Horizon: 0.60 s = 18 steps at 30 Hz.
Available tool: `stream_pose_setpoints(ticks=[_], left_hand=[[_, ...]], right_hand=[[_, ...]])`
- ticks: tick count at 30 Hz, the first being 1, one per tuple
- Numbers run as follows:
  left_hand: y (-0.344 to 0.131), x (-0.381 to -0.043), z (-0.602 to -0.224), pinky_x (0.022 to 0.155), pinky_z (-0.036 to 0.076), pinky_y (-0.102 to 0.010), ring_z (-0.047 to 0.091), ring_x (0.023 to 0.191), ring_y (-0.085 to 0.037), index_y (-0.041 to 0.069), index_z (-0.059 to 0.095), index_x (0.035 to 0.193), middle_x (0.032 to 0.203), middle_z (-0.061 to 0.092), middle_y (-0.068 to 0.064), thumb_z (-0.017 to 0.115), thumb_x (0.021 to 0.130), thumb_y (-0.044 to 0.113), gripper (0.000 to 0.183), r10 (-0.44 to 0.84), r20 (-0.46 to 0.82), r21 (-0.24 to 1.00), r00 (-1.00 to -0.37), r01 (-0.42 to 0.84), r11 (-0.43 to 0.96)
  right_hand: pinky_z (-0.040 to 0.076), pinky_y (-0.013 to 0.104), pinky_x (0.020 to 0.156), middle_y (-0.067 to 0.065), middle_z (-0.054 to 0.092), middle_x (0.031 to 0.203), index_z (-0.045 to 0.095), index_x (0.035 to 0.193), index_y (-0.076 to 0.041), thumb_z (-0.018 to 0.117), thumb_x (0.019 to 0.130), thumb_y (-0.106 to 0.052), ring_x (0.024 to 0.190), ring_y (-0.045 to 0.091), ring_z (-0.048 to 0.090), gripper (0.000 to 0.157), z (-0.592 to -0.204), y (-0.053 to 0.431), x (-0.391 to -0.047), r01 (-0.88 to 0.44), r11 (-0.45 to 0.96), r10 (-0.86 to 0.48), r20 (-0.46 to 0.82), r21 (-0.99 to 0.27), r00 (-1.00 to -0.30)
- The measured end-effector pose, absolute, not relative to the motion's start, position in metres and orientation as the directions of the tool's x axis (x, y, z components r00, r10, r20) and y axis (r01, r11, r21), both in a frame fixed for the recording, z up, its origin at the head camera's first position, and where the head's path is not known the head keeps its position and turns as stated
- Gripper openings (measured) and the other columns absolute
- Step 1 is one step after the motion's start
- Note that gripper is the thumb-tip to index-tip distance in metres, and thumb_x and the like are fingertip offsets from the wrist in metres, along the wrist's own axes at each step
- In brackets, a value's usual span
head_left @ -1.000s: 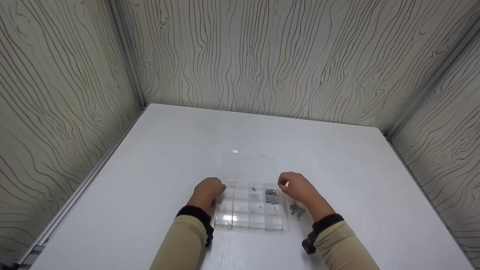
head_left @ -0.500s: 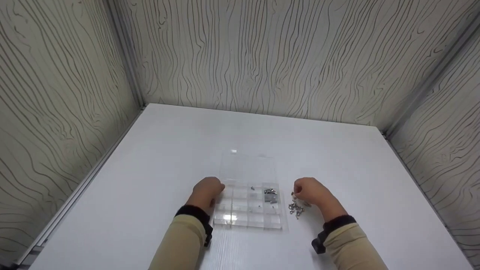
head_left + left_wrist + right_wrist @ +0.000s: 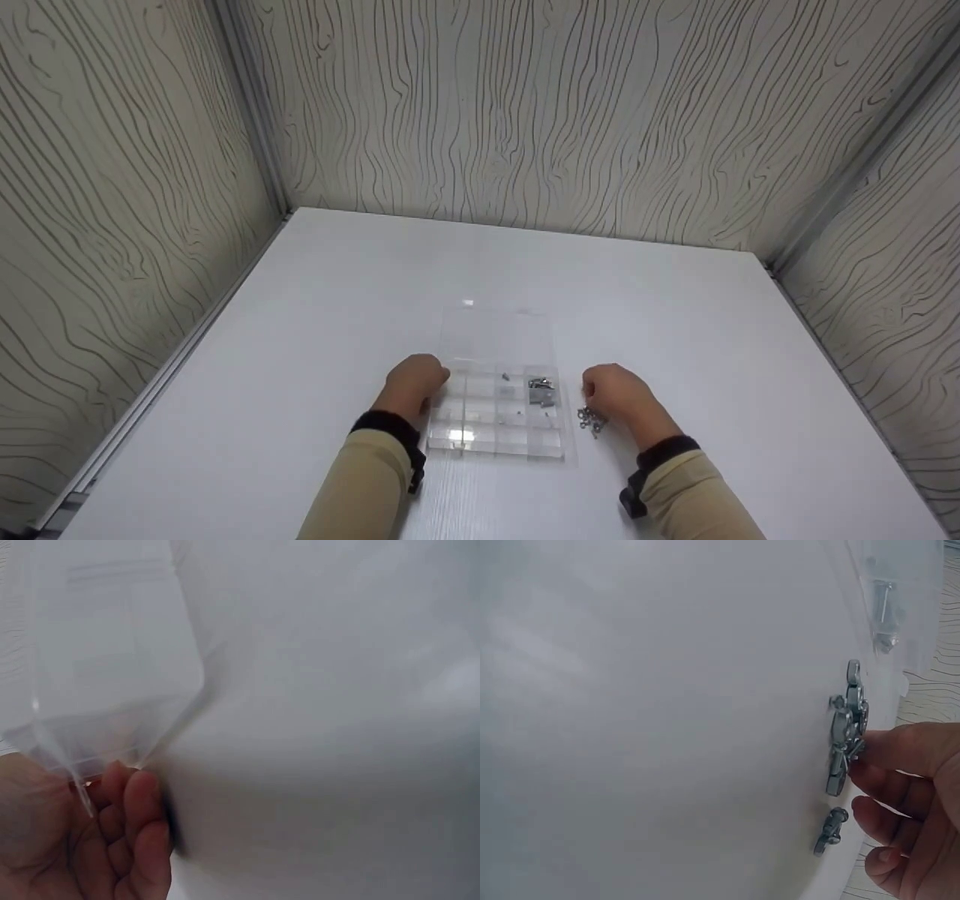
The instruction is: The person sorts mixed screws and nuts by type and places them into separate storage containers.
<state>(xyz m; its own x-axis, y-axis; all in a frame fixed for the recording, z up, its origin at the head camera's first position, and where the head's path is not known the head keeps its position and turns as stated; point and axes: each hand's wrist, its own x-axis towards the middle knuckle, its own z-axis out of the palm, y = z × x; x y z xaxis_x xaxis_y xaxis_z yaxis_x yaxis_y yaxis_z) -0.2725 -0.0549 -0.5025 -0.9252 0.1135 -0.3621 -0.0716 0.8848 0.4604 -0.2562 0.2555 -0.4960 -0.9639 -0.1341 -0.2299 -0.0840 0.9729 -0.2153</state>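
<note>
A clear plastic compartment box (image 3: 480,409) lies on the white table. My left hand (image 3: 415,382) grips its left side; in the left wrist view the curled fingers (image 3: 141,799) hold the edge from below. Right of the box sits a small pile of shiny metal fasteners (image 3: 590,421), with rounded, wing-nut-like shapes in the right wrist view. My right hand (image 3: 619,391) is over the pile's far side, thumb and forefinger pinching at one small piece (image 3: 857,748). The other fingers are curled loosely. A separate fastener (image 3: 830,831) lies beside the pile.
The box's transparent lid (image 3: 496,336) lies folded back behind it. Several metal pieces (image 3: 541,384) fill the far right compartment, and a few small ones lie in others. Wood-grain-patterned panels (image 3: 480,112) rise behind the table and on both sides.
My right hand has moved from the box's far right corner to the right, then down onto the fastener pile. The left hand keeps its hold on the box.
</note>
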Motion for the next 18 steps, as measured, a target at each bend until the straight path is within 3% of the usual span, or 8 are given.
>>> stream_pose_setpoints(ticks=[11,18], left_hand=[[-0.0545,-0.2725,-0.5018,0.067,0.046,-0.033,0.053,0.065,-0.021,0.004,0.061,0.073,0.082,0.060,-0.009,0.045,0.091,0.024,0.031,0.119,-0.372,0.456,-0.921,-0.070,0.887],[-0.0548,-0.2728,-0.5032,0.069,0.046,-0.035,0.054,0.067,-0.022,0.003,0.062,0.080,0.085,0.061,-0.010,0.046,0.092,0.026,0.030,0.119,-0.368,0.473,-0.922,-0.075,0.878]], right_hand=[[0.043,0.031,0.057,0.001,0.051,0.066,0.054,0.072,-0.010,0.065,0.074,-0.005,0.062,0.017,0.048,0.012,-0.4994,0.2537,-0.2573,-0.084,0.976,-0.132,-0.245,-0.199,-0.961],[0.043,0.031,0.056,0.002,0.052,0.068,0.055,0.076,-0.011,0.063,0.078,-0.008,0.063,0.017,0.049,0.009,-0.4919,0.2481,-0.2598,-0.066,0.960,-0.128,-0.215,-0.273,-0.968]])
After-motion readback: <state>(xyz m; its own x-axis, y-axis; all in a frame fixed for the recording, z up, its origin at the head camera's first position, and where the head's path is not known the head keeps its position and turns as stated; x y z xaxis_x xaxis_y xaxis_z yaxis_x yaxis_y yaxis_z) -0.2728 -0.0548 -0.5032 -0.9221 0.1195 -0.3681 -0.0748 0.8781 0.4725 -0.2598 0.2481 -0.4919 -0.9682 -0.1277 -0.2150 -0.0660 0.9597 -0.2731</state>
